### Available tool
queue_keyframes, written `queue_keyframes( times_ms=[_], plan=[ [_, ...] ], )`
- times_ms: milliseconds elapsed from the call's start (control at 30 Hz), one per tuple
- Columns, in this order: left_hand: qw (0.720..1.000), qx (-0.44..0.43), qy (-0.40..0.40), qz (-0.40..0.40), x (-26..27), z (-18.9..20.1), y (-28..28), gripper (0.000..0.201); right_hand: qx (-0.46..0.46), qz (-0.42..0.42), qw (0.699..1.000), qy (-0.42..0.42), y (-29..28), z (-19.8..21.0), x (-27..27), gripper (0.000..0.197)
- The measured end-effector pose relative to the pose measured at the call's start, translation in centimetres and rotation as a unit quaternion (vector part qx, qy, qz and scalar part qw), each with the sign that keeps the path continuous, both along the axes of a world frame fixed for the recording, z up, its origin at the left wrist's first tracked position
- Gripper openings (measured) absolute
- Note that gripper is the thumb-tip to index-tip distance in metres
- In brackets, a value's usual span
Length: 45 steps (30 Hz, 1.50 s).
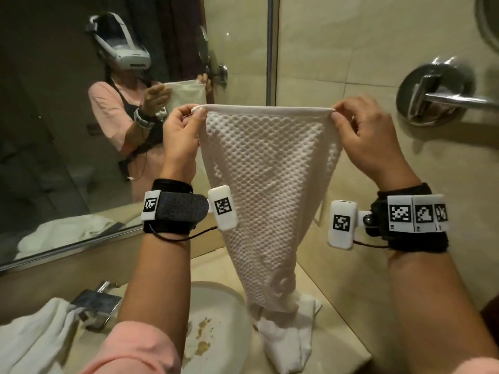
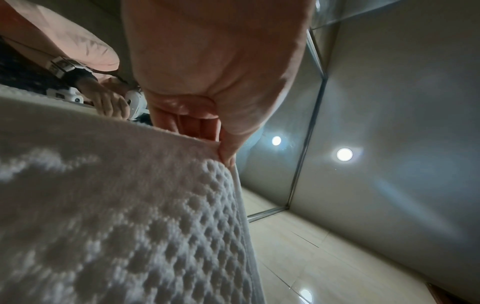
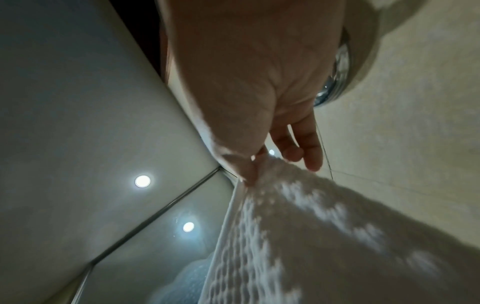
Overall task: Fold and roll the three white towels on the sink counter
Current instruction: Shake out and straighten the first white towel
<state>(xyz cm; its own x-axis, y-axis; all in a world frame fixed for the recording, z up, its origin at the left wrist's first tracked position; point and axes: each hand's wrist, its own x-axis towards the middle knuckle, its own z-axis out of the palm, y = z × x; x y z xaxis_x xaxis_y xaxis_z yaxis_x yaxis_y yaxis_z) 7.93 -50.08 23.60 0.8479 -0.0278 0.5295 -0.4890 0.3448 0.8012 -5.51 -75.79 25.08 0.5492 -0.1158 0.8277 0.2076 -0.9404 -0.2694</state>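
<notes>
beige tiled walls [image 1: 364, 44] surround me, with a mirror [image 1: 40, 117] along the counter's [image 1: 337, 333] far edge. a chrome fitting [image 1: 434, 95] sits on the wall. round ceiling lights [image 2: 344, 154] glow above.

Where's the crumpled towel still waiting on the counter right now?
In the head view, a crumpled towel lies on the counter right of the sink basin, under the hanging waffle towel.

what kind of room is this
Most likely a hotel-style bathroom: a large wall mirror above a stone sink counter with a basin, tiled walls, and a chrome wall fitting. Both hands hold up a white waffle towel.
</notes>
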Motion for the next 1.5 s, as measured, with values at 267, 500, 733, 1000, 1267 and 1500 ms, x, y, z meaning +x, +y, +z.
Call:
queue_keyframes(
  times_ms=[267,500,733,1000,1267,1500],
  plan=[
    [0.998,0.055,-0.018,-0.004,-0.4,0.8,-0.7,0.006,0.134,-0.033,0.987,-0.084,0.1,-1.0,2.1,0.022],
    [0.999,0.030,-0.044,-0.001,-1.2,2.2,-1.3,0.008,0.175,-0.052,0.963,-0.200,1.2,0.3,3.2,0.023],
    [0.996,-0.001,-0.085,0.007,-1.7,4.6,-1.0,0.007,0.183,0.010,0.955,-0.235,1.0,2.5,3.6,0.028],
    [0.994,-0.081,-0.073,-0.029,-1.8,6.6,-0.9,0.008,0.219,0.073,0.946,-0.226,0.3,5.1,2.7,0.024],
    [0.996,-0.034,-0.049,-0.073,-1.8,6.2,-0.2,0.012,0.260,0.154,0.926,-0.226,1.3,5.6,0.7,0.012],
    [0.993,0.092,-0.039,-0.060,-0.8,4.3,0.8,0.008,0.296,0.148,0.931,-0.155,0.0,3.4,1.6,0.013]
  ],
)
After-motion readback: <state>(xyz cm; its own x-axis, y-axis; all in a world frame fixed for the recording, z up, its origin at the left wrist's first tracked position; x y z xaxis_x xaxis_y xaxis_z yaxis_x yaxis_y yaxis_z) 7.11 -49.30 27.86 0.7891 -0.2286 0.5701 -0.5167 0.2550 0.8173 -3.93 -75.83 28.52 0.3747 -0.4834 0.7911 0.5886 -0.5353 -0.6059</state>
